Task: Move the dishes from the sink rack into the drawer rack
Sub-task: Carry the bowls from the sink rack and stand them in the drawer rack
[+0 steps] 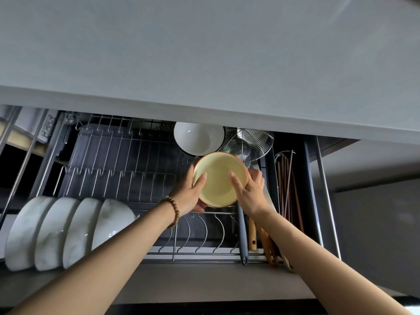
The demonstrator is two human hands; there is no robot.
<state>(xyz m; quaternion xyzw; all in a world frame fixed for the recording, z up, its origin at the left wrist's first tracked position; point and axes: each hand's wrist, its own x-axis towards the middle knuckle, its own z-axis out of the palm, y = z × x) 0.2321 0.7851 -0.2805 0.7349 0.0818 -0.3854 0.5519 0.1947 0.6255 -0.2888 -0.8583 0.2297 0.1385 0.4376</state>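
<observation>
Over the right part of the drawer rack (113, 171), a yellow bowl (219, 178) is held tilted between two hands — left grip (189, 193) and right grip (251, 192) each clasp its rim. Its far edge sits just beside a white bowl (198, 137) and a wire strainer (247, 142). Marbled dishes (75, 230) stand near left — bare wire slots lie between.
</observation>
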